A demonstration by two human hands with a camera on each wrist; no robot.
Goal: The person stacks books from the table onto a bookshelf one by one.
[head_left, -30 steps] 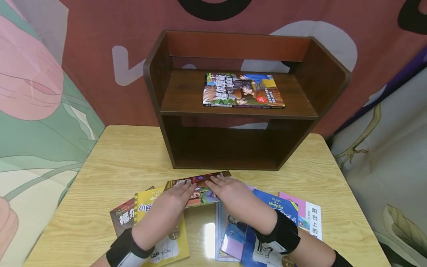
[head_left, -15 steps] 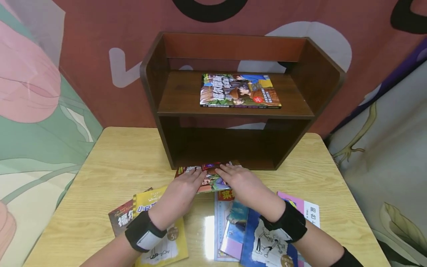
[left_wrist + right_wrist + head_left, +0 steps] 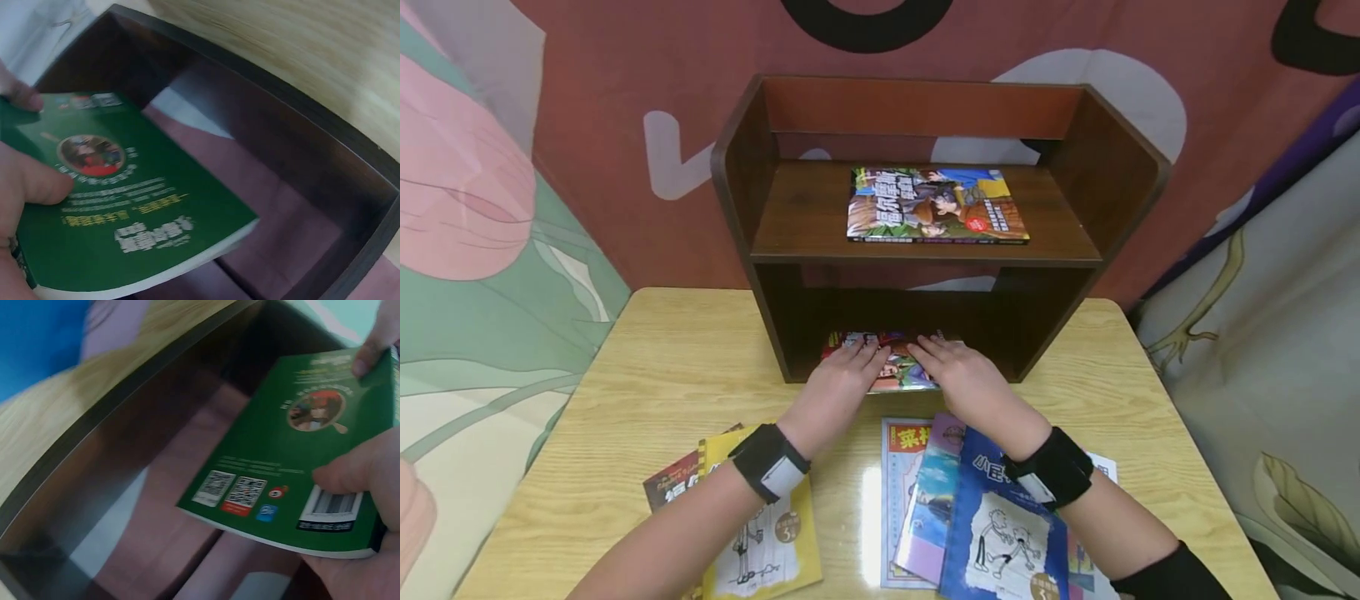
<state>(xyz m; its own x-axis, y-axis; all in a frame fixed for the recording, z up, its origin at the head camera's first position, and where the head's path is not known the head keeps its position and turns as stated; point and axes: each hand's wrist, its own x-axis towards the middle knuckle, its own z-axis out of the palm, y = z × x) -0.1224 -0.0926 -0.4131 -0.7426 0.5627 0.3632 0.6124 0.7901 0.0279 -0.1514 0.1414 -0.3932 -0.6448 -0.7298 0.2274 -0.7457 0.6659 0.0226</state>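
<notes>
Both hands hold one book (image 3: 904, 373) at the mouth of the lower compartment of a dark brown bookshelf (image 3: 1112, 167). My left hand (image 3: 835, 387) grips its left side and my right hand (image 3: 972, 382) its right side, fingers on the colourful front cover. The wrist views show thumbs pressed to the green back cover (image 3: 137, 194), which carries QR codes (image 3: 231, 490). The book's far part lies inside the compartment; its near edge sticks out past the front. Another comic-style book (image 3: 936, 207) lies flat on the upper shelf.
On the wooden table (image 3: 677, 350), a yellow book (image 3: 797, 533) overlaps a brown book (image 3: 673, 479) at left. At right lie a blue book (image 3: 992, 467), a purple-and-blue book (image 3: 934, 500) and a light-blue-bordered book (image 3: 895, 500), overlapping. A printed cloth (image 3: 595, 208) hangs behind.
Both hands have carried the book forward from above the table books into the lower compartment's opening. The books on the table and the upper-shelf book have stayed put.
</notes>
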